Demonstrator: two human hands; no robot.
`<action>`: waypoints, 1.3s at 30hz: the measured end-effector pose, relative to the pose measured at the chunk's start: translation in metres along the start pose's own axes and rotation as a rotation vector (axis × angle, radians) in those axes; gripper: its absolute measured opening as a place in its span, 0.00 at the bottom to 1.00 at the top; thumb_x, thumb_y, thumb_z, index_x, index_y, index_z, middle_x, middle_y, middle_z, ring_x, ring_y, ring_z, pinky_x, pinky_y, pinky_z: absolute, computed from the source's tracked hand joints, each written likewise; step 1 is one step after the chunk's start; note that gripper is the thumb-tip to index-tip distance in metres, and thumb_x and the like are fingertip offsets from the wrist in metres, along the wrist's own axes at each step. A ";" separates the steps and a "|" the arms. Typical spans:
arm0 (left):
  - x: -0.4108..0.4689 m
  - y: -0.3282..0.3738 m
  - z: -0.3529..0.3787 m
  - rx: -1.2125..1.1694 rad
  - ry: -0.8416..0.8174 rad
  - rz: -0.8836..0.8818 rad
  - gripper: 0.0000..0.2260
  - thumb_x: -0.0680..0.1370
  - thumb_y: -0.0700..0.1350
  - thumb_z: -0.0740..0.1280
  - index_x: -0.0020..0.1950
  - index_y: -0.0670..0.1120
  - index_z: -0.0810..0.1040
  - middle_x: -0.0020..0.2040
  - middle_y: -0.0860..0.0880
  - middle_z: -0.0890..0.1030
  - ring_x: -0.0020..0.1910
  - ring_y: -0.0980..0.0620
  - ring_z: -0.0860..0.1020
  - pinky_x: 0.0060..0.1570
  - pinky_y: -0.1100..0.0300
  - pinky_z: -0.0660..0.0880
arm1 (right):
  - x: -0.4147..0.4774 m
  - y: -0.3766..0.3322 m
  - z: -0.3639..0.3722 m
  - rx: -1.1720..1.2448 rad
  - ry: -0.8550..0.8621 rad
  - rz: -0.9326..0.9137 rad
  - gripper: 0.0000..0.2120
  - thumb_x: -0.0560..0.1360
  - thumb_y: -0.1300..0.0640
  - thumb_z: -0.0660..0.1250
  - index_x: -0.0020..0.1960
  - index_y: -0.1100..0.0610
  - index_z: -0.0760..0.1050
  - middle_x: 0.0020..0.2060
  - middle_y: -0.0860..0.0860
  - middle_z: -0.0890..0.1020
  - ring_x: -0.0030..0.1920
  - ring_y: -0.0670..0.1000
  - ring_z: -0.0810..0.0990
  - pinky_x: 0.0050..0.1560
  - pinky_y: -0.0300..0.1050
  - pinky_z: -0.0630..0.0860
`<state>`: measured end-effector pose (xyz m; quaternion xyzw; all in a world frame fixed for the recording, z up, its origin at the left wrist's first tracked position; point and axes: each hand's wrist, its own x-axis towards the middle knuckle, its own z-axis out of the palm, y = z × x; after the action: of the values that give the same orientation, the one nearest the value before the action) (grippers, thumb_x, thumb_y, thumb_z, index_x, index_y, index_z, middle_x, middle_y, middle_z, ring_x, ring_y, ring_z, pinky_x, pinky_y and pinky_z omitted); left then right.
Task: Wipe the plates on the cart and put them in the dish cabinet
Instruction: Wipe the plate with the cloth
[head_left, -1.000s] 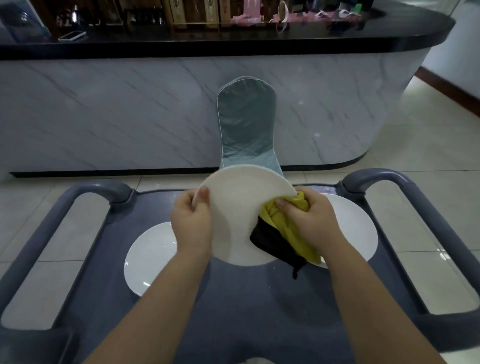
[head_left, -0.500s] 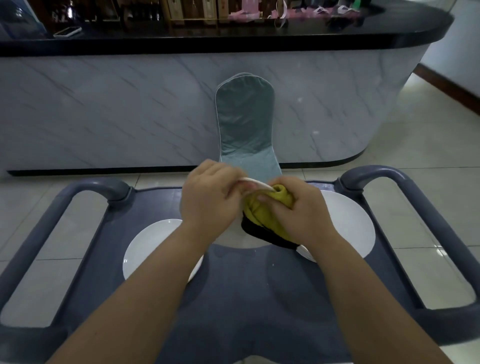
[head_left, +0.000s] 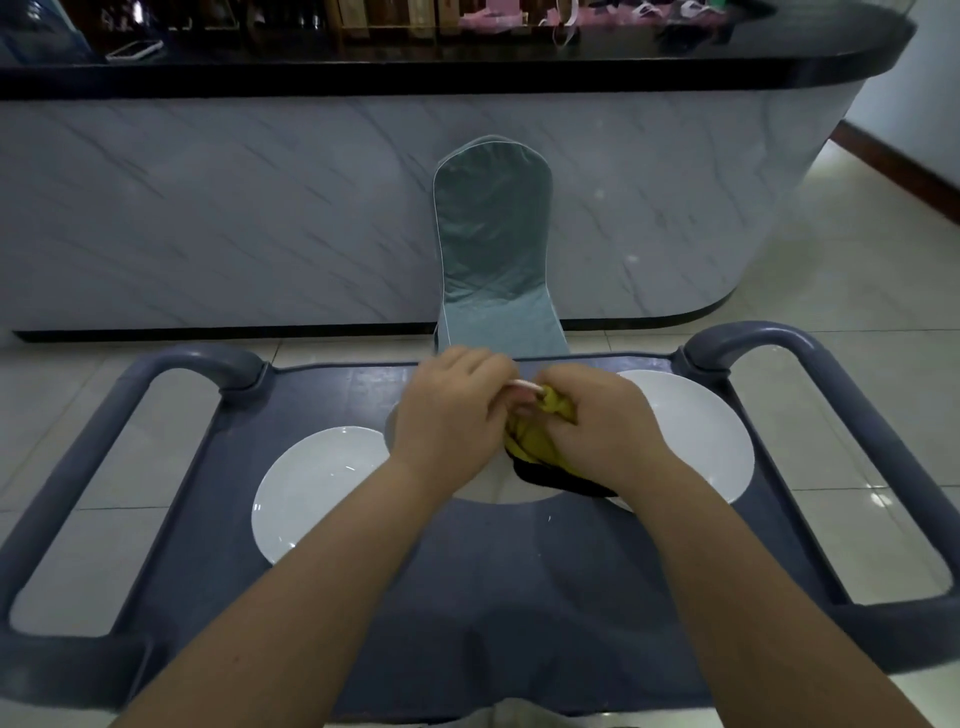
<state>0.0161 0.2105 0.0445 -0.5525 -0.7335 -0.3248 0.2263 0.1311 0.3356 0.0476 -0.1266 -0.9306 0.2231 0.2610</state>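
Observation:
My left hand (head_left: 452, 410) grips the far rim of a white plate (head_left: 493, 486), tipped nearly flat above the grey cart (head_left: 467, 571). Most of that plate is hidden under my hands. My right hand (head_left: 597, 426) holds a bunched yellow and black cloth (head_left: 535, 441) against the plate, close beside my left hand. A second white plate (head_left: 311, 483) lies flat on the cart at the left. A third white plate (head_left: 691, 431) lies on the cart at the right, partly behind my right hand.
The cart has raised grey handles at the left (head_left: 104, 441) and right (head_left: 852, 441). A covered chair (head_left: 493, 249) stands just beyond the cart, in front of a marble counter (head_left: 208, 208) with a black top. Tiled floor spreads around.
The held plate has tipped from upright, face toward me, to nearly flat. My left hand slid round to its far rim, and the cloth hand moved up to that rim.

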 end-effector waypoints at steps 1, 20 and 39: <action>0.008 0.001 -0.008 -0.002 0.031 0.022 0.19 0.82 0.53 0.59 0.39 0.43 0.79 0.36 0.49 0.79 0.36 0.47 0.75 0.33 0.52 0.69 | 0.003 -0.004 -0.003 0.031 0.016 0.011 0.08 0.73 0.49 0.68 0.41 0.53 0.76 0.32 0.43 0.72 0.34 0.48 0.68 0.34 0.46 0.69; 0.008 0.021 -0.009 0.153 0.079 0.000 0.09 0.79 0.47 0.65 0.39 0.47 0.78 0.37 0.52 0.79 0.39 0.47 0.75 0.43 0.52 0.64 | -0.004 -0.010 0.002 0.109 0.072 0.042 0.14 0.72 0.44 0.60 0.43 0.53 0.79 0.33 0.46 0.79 0.34 0.48 0.72 0.35 0.45 0.70; 0.001 0.007 -0.006 0.067 0.030 -0.002 0.16 0.80 0.55 0.61 0.40 0.47 0.78 0.38 0.51 0.78 0.38 0.48 0.75 0.41 0.55 0.64 | -0.009 -0.005 0.000 0.045 0.037 0.089 0.10 0.72 0.47 0.66 0.36 0.50 0.70 0.28 0.44 0.69 0.31 0.49 0.67 0.33 0.45 0.64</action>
<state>0.0226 0.2082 0.0506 -0.5390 -0.7410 -0.3085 0.2553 0.1380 0.3287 0.0465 -0.1660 -0.9138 0.2530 0.2708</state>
